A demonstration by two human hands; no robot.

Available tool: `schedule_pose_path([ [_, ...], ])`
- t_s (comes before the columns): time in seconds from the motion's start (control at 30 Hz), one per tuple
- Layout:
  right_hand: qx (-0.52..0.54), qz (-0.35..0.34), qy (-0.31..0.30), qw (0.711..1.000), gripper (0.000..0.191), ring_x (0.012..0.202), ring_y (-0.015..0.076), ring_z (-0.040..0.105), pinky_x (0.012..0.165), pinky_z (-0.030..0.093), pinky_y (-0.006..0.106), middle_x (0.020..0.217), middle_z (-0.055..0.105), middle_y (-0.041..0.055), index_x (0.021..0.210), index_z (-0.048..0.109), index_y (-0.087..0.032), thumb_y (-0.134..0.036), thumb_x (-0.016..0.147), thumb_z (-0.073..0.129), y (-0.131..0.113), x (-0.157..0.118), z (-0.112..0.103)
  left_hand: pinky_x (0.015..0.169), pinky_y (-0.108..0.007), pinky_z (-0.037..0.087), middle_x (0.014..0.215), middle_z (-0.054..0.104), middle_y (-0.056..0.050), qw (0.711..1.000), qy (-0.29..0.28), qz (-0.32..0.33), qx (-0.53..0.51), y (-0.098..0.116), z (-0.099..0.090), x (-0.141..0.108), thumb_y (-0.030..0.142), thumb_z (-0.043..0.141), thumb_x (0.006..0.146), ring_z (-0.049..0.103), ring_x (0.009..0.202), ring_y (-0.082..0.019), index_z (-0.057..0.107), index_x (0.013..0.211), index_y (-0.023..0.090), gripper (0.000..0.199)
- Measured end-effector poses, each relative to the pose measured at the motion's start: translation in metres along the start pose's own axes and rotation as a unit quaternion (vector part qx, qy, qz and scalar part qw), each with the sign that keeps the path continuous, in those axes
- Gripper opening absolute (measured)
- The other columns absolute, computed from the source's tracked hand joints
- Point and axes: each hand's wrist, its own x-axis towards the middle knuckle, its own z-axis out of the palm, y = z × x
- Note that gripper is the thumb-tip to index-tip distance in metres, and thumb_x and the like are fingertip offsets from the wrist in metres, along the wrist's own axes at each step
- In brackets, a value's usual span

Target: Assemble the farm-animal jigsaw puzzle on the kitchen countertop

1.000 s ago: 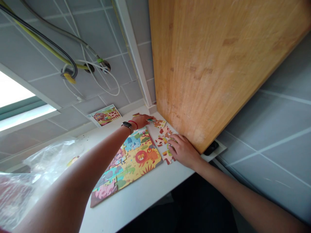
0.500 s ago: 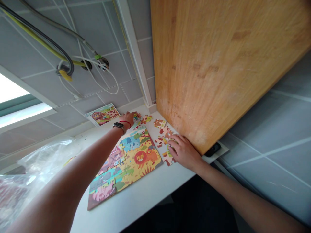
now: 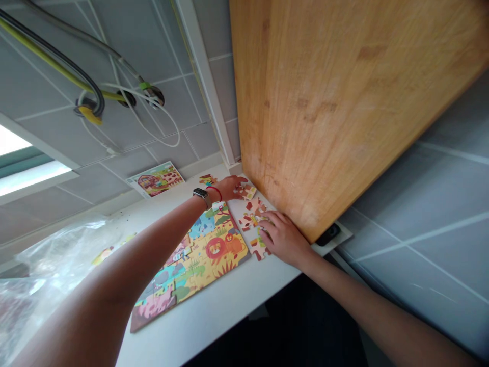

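A jigsaw puzzle with lions, an elephant and other animals lies in a shallow board on the white table. My left hand, with a watch and a red band at its wrist, is beyond the puzzle's far right corner. Its fingers are apart at a brown and cream puzzle piece, partly covering it. Along the puzzle's right side are several loose puzzle pieces. Over the nearer ones rests my right hand, its fingers spread; the fingertips touch or hide some pieces.
A picture card leans by the tiled wall. Clear plastic bags lie at left, beside a few colourful pieces. A large wooden board stands close on the right, with a dark object under its edge. Cables hang on the wall.
My left hand has moved right, from the far loose pieces to the brown and cream piece. The colourful pieces behind it are partly uncovered. My right hand stays almost in place.
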Motion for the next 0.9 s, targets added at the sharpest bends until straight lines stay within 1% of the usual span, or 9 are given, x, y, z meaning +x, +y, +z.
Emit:
schedule_pose_path([
  [0.2, 0.0, 0.004, 0.0, 1.0, 0.02, 0.123, 0.0311, 0.061, 0.107, 0.053, 0.051, 0.13, 0.068, 0.0158, 0.112, 0.075, -0.016, -0.019, 0.101, 0.058, -0.002, 0.0, -0.003, 0.089, -0.025, 0.056, 0.105, 0.079, -0.003, 0.997, 0.008, -0.071, 0.016, -0.031, -0.017, -0.007, 0.037, 0.067, 0.087, 0.075, 0.096, -0.02, 0.077, 0.12, 0.024, 0.037],
  [0.3, -0.004, 0.007, -0.004, 1.0, 0.02, 0.122, 0.031, 0.061, 0.107, 0.052, 0.051, 0.13, 0.068, 0.0155, 0.112, 0.075, -0.017, -0.02, 0.101, 0.058, -0.003, 0.0, -0.004, 0.09, -0.027, 0.057, 0.107, 0.079, -0.005, 0.994, 0.02, -0.101, 0.027, -0.045, -0.024, -0.016, 0.034, 0.064, 0.088, 0.075, 0.093, -0.021, 0.077, 0.119, 0.021, 0.036],
  [0.37, -0.008, 0.006, -0.005, 1.0, 0.019, 0.122, 0.0307, 0.061, 0.107, 0.051, 0.05, 0.13, 0.069, 0.015, 0.111, 0.074, -0.017, -0.02, 0.101, 0.058, -0.003, 0.001, -0.005, 0.095, -0.031, 0.056, 0.114, 0.077, -0.009, 0.993, 0.026, -0.11, 0.037, -0.048, -0.026, -0.022, 0.031, 0.064, 0.087, 0.074, 0.102, -0.024, 0.076, 0.123, 0.018, 0.04],
  [0.43, -0.01, 0.004, -0.003, 1.0, 0.019, 0.122, 0.0305, 0.061, 0.106, 0.051, 0.05, 0.13, 0.068, 0.0146, 0.11, 0.074, -0.018, -0.02, 0.1, 0.058, -0.003, 0.001, -0.005, 0.1, -0.034, 0.054, 0.125, 0.074, -0.012, 0.993, 0.029, -0.108, 0.043, -0.042, -0.026, -0.026, 0.031, 0.065, 0.087, 0.071, 0.113, -0.027, 0.075, 0.127, 0.018, 0.043],
  [0.5, -0.011, 0.002, 0.0, 1.0, 0.019, 0.121, 0.0305, 0.061, 0.105, 0.052, 0.05, 0.131, 0.068, 0.0147, 0.111, 0.074, -0.018, -0.02, 0.1, 0.058, -0.003, 0.001, -0.004, 0.102, -0.034, 0.053, 0.129, 0.072, -0.011, 0.994, 0.026, -0.099, 0.041, -0.029, -0.024, -0.028, 0.036, 0.064, 0.09, 0.07, 0.116, -0.026, 0.074, 0.127, 0.021, 0.041],
  [0.63, -0.012, 0.0, 0.001, 1.0, 0.02, 0.121, 0.0305, 0.061, 0.105, 0.053, 0.05, 0.13, 0.068, 0.0151, 0.111, 0.074, -0.018, -0.02, 0.101, 0.058, -0.002, 0.0, -0.002, 0.094, -0.032, 0.055, 0.112, 0.078, -0.006, 0.996, -0.006, -0.089, 0.028, 0.007, -0.011, -0.022, 0.057, 0.065, 0.092, 0.073, 0.104, -0.024, 0.079, 0.108, 0.025, 0.039],
  [0.73, -0.011, 0.004, 0.0, 1.0, 0.02, 0.122, 0.0309, 0.061, 0.106, 0.053, 0.051, 0.13, 0.068, 0.0158, 0.112, 0.074, -0.016, -0.02, 0.1, 0.058, -0.002, 0.0, -0.002, 0.089, -0.037, 0.056, 0.116, 0.077, -0.011, 0.992, -0.016, -0.122, 0.034, 0.028, -0.001, -0.012, 0.067, 0.07, 0.084, 0.073, 0.106, -0.03, 0.078, 0.113, 0.022, 0.053],
  [0.8, -0.01, 0.005, -0.001, 1.0, 0.021, 0.122, 0.0312, 0.061, 0.106, 0.053, 0.051, 0.13, 0.068, 0.0164, 0.112, 0.074, -0.015, -0.02, 0.1, 0.058, -0.002, 0.0, -0.002, 0.088, -0.037, 0.056, 0.12, 0.076, -0.014, 0.989, -0.019, -0.141, 0.038, 0.033, 0.003, -0.006, 0.068, 0.072, 0.083, 0.072, 0.11, -0.032, 0.076, 0.12, 0.021, 0.06],
  [0.9, -0.009, 0.005, -0.005, 1.0, 0.021, 0.121, 0.031, 0.061, 0.105, 0.054, 0.051, 0.129, 0.069, 0.0161, 0.112, 0.075, -0.017, -0.02, 0.1, 0.058, -0.002, 0.001, -0.002, 0.087, -0.033, 0.056, 0.121, 0.077, -0.011, 0.988, -0.029, -0.15, 0.035, 0.031, 0.003, 0.0, 0.062, 0.071, 0.086, 0.073, 0.109, -0.028, 0.075, 0.121, 0.022, 0.053],
])
